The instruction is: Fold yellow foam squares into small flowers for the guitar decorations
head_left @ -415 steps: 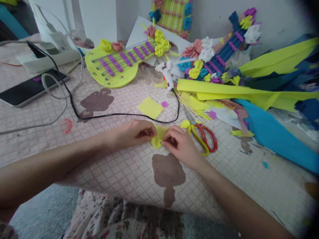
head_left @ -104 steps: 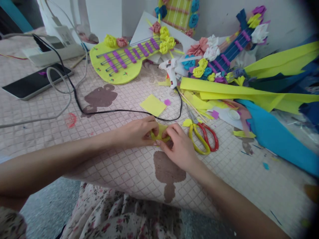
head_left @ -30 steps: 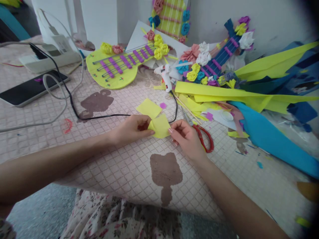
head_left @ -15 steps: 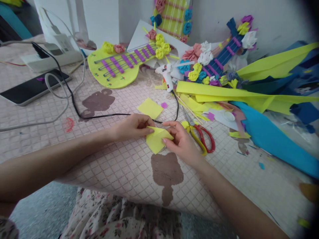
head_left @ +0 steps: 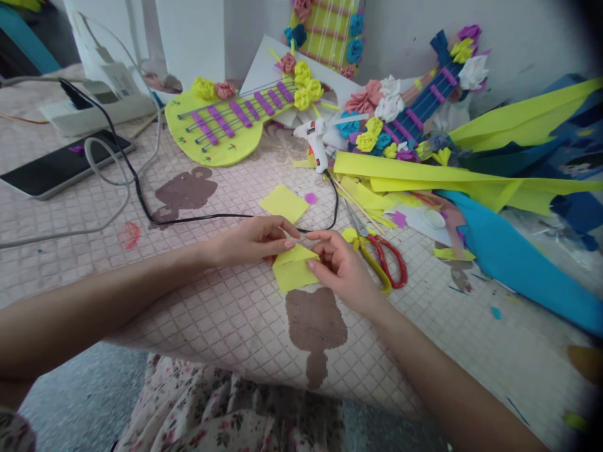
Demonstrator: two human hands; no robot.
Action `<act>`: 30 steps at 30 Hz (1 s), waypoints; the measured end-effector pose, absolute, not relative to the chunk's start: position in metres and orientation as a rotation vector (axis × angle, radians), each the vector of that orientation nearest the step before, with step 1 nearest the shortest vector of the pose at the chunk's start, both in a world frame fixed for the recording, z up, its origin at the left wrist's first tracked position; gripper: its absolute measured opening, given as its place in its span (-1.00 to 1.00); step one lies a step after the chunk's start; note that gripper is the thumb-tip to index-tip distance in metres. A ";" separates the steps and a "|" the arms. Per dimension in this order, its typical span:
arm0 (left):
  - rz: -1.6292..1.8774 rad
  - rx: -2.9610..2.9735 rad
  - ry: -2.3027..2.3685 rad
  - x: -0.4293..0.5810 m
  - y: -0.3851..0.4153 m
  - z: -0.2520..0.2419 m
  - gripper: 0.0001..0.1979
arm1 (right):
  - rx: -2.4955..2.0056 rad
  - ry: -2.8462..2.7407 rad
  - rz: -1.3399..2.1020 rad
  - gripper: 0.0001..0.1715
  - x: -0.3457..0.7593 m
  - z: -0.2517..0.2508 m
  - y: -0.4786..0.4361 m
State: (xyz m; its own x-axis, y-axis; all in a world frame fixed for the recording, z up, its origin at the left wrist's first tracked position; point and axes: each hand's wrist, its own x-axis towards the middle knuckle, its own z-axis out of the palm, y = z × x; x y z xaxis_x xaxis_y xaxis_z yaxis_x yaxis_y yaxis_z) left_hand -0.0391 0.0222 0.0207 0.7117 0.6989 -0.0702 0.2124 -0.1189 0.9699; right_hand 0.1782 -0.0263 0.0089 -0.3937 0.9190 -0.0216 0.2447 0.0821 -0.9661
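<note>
Between my hands is a small piece of yellow paper (head_left: 294,273) with its upper edge folded over. My left hand (head_left: 259,240) pinches its upper left part, thumb on top. On the right side of the paper, the thumb and curled fingers of my right hand (head_left: 340,263) grip its edge. A second yellow paper square (head_left: 284,203) lies flat just beyond my hands. Scissors (head_left: 379,254) with red and yellow handles rest beside my right hand. Past them stands a white glue gun (head_left: 316,147), its black cord running behind my fingers.
A yellow paper guitar (head_left: 221,129) with purple strips lies at the back, near a dark blue one (head_left: 419,110) covered in paper flowers. Yellow and blue paper strips (head_left: 513,257) spread over the right side. At left are a phone (head_left: 61,166) and a power strip (head_left: 98,107).
The held paper has turned slightly and shifted a little left, and its top edge now shows a wider fold. My left fingers have stretched further right along its top.
</note>
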 end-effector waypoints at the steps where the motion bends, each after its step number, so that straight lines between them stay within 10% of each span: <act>1: 0.467 1.671 0.725 -0.040 0.023 0.020 -0.71 | -1.156 -1.710 1.352 -0.59 0.178 0.009 -0.026; 30: 0.480 1.671 0.762 -0.040 0.022 0.016 -0.59 | -1.170 -1.858 1.133 -0.72 0.183 0.009 -0.027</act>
